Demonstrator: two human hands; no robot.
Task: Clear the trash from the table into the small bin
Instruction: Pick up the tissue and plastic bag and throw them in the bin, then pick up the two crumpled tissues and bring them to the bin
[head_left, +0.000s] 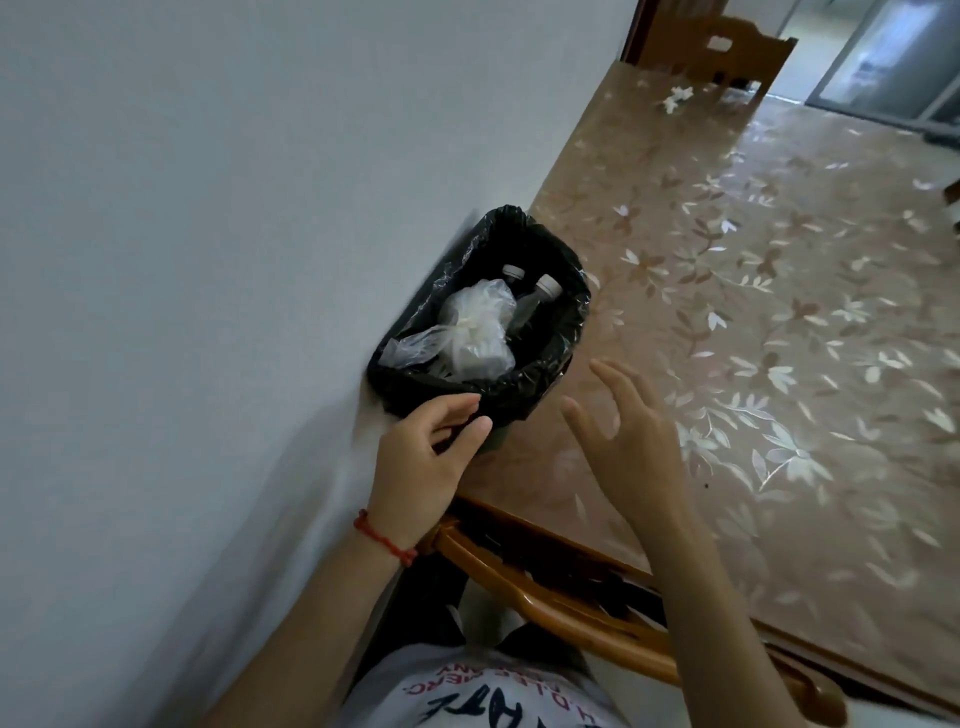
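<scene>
A small bin (550, 332) lined with a black bag stands on the table's near left corner, against the wall. Inside lie a clear plastic bag (475, 332) of white trash and two capped bottles (540, 293). My left hand (426, 462) pinches the near rim of the black liner between thumb and fingers. Just right of the bin, my right hand (628, 441) hovers over the table with its fingers spread and nothing in it. A small white crumpled scrap (675, 98) lies at the table's far end.
The table (779, 322) wears a brown floral cover and runs along the white wall (208, 234). A wooden chair (566, 618) sits at the near edge, below my arms. Another wooden chair (727, 47) stands at the far end, with a glass door beyond.
</scene>
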